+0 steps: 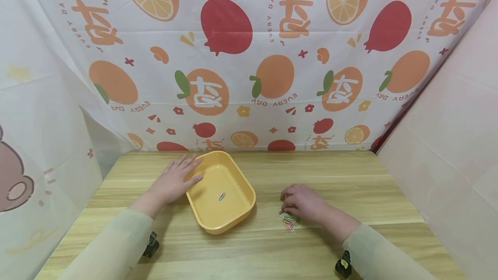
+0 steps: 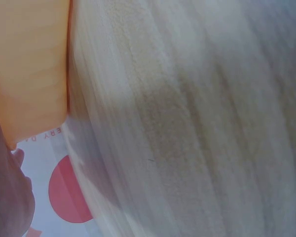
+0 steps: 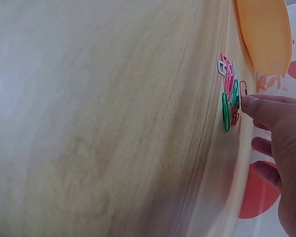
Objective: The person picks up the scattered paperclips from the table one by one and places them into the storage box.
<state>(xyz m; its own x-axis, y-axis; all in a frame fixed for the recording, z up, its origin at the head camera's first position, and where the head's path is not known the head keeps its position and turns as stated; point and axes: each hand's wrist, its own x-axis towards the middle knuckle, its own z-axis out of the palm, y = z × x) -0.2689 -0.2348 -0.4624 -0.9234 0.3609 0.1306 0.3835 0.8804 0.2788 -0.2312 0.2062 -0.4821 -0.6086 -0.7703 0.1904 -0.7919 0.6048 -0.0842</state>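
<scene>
My left hand point(image 1: 173, 181) lies with straight, spread fingers over the left rim of a yellow plastic tray point(image 1: 243, 216). Inside the tray are a paper clip or two point(image 1: 221, 196). To the right of it, my right hand point(image 1: 305, 202) is low over a small pile of coloured paper clips point(image 1: 288, 221). Seen from the right wrist, thumb and forefinger pinch a red paper clip point(image 3: 243, 85) that stands upright at the pile's edge. Green clips point(image 3: 226, 112), pink clips point(image 3: 229, 81) and a white clip lie beside the fingertips.
Everything stands on a wood-grain table point(image 1: 264, 258). A fruit-print cloth point(image 1: 268, 46) hangs behind its far edge, and pale cloths point(image 1: 455, 133) rise at both sides. The tray lies between the two hands, left of the pile.
</scene>
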